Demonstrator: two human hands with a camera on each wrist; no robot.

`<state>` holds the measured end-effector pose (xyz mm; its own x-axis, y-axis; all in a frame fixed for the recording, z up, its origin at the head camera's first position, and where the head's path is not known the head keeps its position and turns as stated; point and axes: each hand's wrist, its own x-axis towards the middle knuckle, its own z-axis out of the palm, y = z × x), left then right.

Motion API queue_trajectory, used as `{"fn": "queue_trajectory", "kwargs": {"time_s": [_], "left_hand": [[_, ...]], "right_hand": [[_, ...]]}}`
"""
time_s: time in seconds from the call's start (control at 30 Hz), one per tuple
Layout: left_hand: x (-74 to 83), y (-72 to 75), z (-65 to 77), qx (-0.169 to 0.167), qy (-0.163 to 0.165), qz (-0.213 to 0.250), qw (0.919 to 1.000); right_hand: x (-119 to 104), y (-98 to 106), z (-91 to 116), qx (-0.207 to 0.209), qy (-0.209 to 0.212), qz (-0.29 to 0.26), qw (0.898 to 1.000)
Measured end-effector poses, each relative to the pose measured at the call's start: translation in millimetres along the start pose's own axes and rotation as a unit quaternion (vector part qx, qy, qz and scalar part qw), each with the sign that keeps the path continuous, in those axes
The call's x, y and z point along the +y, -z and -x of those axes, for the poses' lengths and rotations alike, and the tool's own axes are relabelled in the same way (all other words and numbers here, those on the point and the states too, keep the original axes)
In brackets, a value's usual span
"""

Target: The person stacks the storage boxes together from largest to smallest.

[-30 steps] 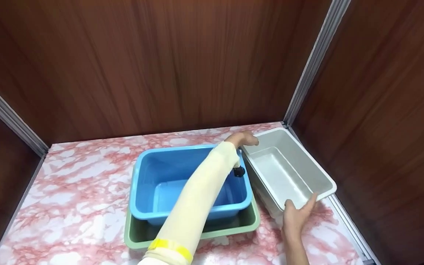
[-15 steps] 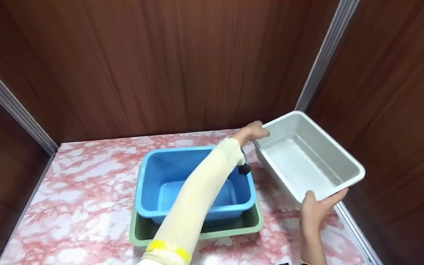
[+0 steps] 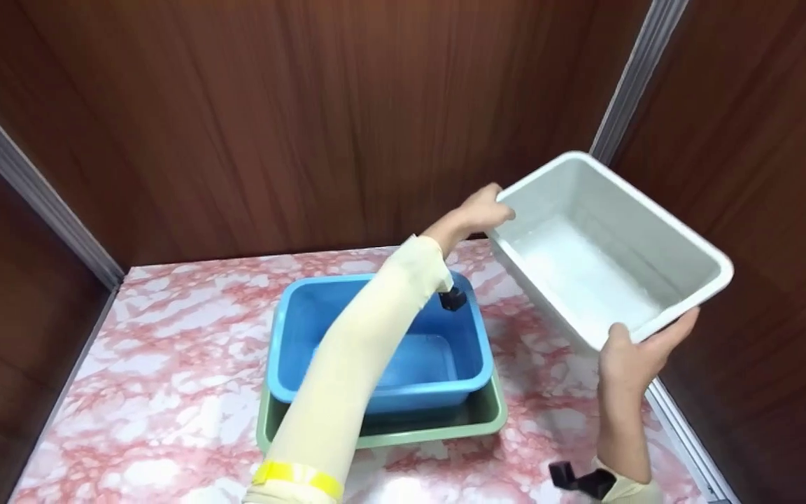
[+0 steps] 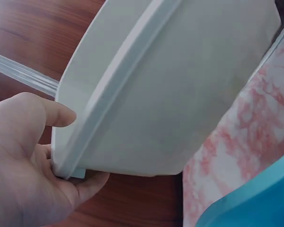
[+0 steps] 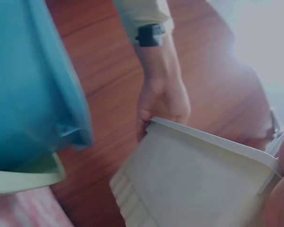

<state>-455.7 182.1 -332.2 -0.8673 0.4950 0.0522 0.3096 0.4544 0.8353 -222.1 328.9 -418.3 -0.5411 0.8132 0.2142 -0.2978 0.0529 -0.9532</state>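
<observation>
A light grey plastic bin hangs tilted above the right side of the table, its inside bare. My left hand grips its far left corner, thumb over the rim and fingers beneath, as the left wrist view shows the hand up close. At the near corner, my right hand holds the rim with the thumb inside and fingers outside. Below my left forearm a blue bin sits inside a green bin; the forearm hides part of both.
The table has a red-and-white marbled top. Brown wood-look panels close in the back and both sides. A metal corner post stands behind the grey bin.
Both hands have raised the grey bin off the table, up and to the right, tilting it more. The blue and green bins stay nested in place while the view shifts slightly.
</observation>
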Motion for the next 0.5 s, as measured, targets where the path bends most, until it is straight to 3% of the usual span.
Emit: {"fn": "queue_trajectory", "kwargs": {"time_s": [0.2, 0.5], "left_hand": [[11.1, 28.6, 5.2, 0.033, -0.031, 0.031, 0.9985], [22.3, 70.4, 22.9, 0.081, -0.033, 0.035, 0.9955]], "right_hand": [[-24, -9, -14, -0.053, 0.008, -0.057, 0.997], [-54, -28, -25, -0.113, 0.007, -0.072, 0.991]]}}
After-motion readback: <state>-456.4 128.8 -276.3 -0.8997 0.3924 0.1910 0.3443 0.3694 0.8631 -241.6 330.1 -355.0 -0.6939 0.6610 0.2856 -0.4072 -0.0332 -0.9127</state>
